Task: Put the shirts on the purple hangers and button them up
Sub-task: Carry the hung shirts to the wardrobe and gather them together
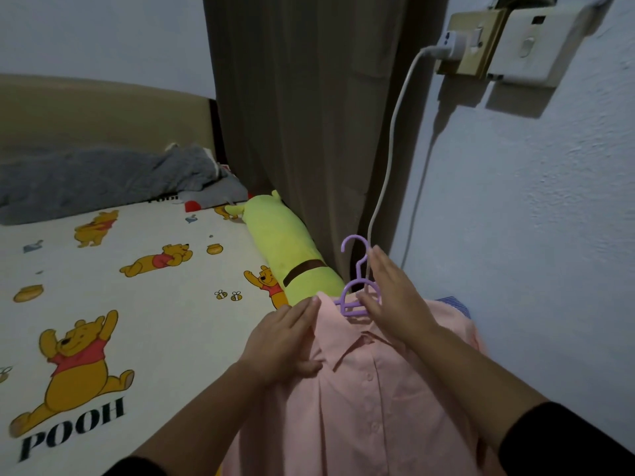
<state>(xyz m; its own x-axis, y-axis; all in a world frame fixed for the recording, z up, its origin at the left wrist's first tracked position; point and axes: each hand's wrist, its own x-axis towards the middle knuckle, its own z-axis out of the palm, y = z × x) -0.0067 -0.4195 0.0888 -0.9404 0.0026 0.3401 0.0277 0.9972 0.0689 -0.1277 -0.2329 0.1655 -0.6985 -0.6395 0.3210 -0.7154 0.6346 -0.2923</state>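
A pink button-up shirt (364,400) lies on the bed with a purple hanger (355,269) inside its neck; the hook sticks out above the collar. My left hand (285,341) lies flat on the shirt's left shoulder and collar, fingers straight. My right hand (395,297) rests with straight fingers over the hanger's neck and the shirt's right shoulder. The shirt's placket shows several buttons down the front. A blue striped garment (457,304) peeks out behind the pink shirt at the right.
The bed has a cartoon-bear sheet (137,304), a grey blanket (103,180) at its head and a long yellow-green bolster (292,249) along the brown curtain (309,115). A white charger cable (391,159) hangs from the wall socket (470,42) down behind the hanger.
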